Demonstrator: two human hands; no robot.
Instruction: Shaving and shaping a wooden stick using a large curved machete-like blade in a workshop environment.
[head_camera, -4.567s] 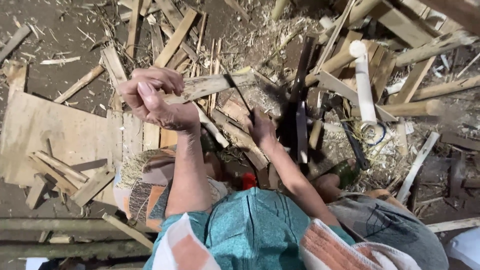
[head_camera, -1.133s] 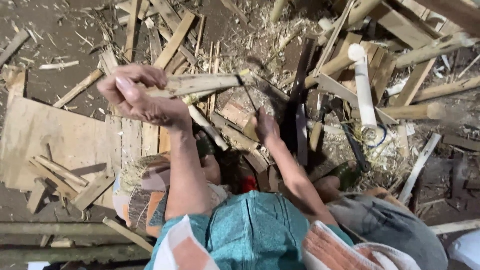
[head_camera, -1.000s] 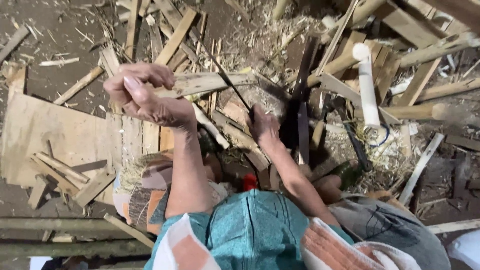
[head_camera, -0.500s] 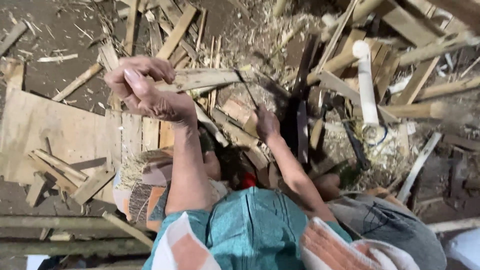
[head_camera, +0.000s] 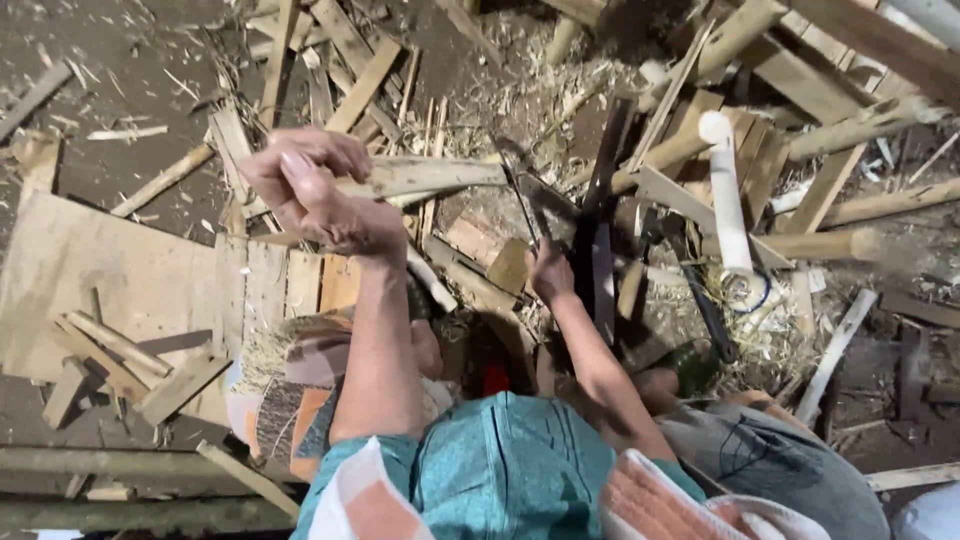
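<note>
Since half a second ago my left hand (head_camera: 318, 195) has barely shifted, its fingers still clamped on the near end of a pale, flat, rough-split wood slat (head_camera: 420, 176) held level above the littered ground, while my right hand (head_camera: 549, 272) stays wrapped round the handle of a dark blade (head_camera: 535, 200) whose edge meets the slat's far end. Open room lies left over the plywood sheet (head_camera: 110, 280); to the right, a white pipe (head_camera: 727, 200) and piled offcuts crowd close.
</note>
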